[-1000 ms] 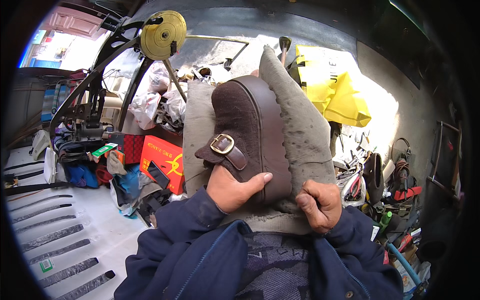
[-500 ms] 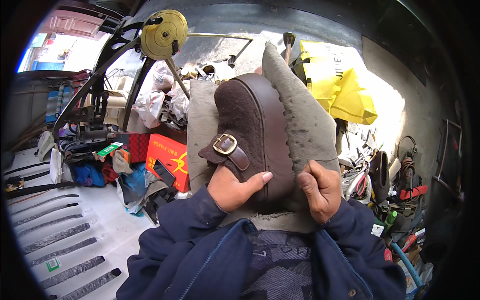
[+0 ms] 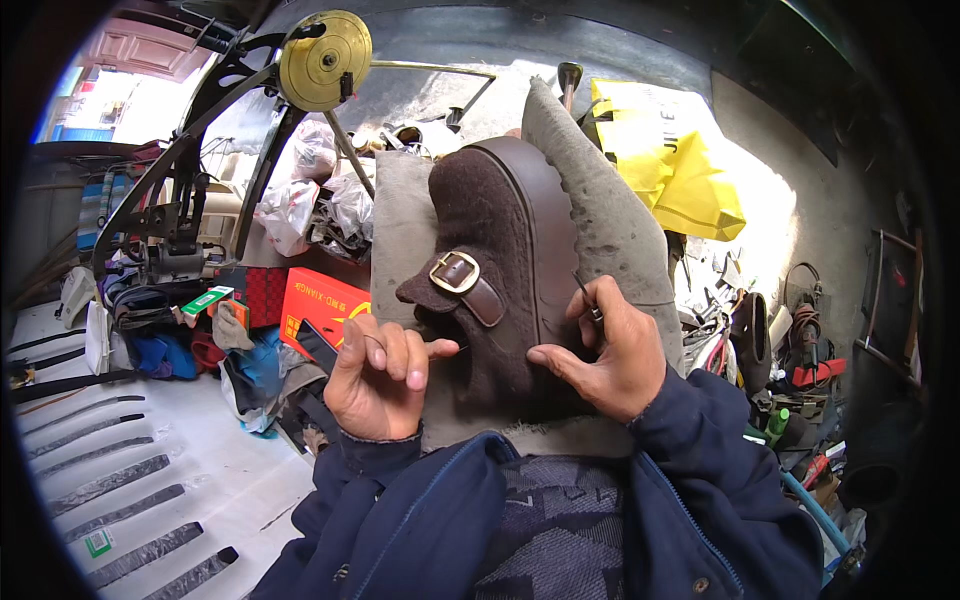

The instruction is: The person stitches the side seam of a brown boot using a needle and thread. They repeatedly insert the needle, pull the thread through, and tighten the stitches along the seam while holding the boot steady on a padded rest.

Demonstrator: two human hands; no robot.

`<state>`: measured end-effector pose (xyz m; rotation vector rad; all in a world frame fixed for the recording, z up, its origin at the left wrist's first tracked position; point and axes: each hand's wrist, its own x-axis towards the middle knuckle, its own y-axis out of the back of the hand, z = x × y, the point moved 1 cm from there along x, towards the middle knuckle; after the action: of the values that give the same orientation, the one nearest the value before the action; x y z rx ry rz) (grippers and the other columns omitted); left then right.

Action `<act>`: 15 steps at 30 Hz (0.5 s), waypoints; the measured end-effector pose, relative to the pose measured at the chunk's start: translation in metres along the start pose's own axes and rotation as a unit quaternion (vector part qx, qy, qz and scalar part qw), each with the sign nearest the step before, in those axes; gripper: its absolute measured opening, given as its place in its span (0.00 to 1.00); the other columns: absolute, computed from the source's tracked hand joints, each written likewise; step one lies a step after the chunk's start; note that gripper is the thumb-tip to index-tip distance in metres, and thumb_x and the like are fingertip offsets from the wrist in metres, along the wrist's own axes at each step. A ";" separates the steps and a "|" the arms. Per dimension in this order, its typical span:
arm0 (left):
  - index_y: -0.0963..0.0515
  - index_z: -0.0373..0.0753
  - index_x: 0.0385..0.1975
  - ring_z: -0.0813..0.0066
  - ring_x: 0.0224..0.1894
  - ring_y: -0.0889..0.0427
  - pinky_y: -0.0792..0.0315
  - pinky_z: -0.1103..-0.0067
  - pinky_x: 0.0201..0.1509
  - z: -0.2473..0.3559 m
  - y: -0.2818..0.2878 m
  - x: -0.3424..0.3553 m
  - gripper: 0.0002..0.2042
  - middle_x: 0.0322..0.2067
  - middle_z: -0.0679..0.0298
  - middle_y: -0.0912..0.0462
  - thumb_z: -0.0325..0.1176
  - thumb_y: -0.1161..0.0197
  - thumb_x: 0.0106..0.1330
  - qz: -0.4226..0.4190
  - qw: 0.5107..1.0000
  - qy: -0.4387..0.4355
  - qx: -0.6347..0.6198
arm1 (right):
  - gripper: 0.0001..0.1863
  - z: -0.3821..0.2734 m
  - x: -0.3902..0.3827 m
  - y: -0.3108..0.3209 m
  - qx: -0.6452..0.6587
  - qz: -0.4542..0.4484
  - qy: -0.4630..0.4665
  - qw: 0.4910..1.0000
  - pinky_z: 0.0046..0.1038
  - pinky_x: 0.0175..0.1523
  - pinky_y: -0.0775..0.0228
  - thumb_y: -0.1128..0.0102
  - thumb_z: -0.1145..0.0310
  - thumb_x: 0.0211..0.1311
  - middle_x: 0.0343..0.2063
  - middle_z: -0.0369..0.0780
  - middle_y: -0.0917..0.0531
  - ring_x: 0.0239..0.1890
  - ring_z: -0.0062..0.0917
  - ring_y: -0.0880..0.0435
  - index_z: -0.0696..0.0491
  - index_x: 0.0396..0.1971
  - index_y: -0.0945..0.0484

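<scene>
A dark brown shoe (image 3: 490, 250) with a fuzzy upper, a strap with a gold-coloured buckle and a smooth thick sole edge rests on a grey-green lap cloth (image 3: 620, 220). Beside its opening, my left hand (image 3: 385, 375) is raised with its fingers curled. A fine dark thread seems to run across those fingers toward the shoe. My right hand (image 3: 618, 355) is at the sole edge, its thumb against the shoe's side. Its curled fingers hold a thin tool (image 3: 597, 313) with a shiny metal part; the rest of the tool is hidden.
At the upper left stands a black iron machine with a brass-coloured wheel (image 3: 325, 62). A red box (image 3: 318, 305) and cloth scraps lie left of my lap, near dark strips (image 3: 110, 470) on a white board. A yellow bag (image 3: 665, 160) and tool clutter are on the right.
My left hand has let go of the shoe and moved left, fingers curling. The right hand has moved up and left onto the sole edge, where a thin tool now shows. The shoe has shifted slightly.
</scene>
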<state>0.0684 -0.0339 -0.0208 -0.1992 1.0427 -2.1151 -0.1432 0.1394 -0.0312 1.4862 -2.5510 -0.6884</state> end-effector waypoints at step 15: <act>0.11 0.36 0.41 0.68 0.26 0.22 0.28 0.74 0.29 -0.030 -0.079 0.013 0.12 0.25 0.62 0.23 0.20 0.25 0.56 -0.169 0.643 -0.259 0.701 | 0.12 -0.005 -0.012 0.011 0.155 -0.027 0.066 0.985 0.30 0.39 0.25 0.32 0.73 0.64 0.29 0.46 0.19 0.29 0.34 0.16 0.60 0.43 0.24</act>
<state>0.0015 0.0052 0.0155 -0.1855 -1.1598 -2.3290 -0.1444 0.1528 -0.0206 1.6323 -2.6120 -0.1933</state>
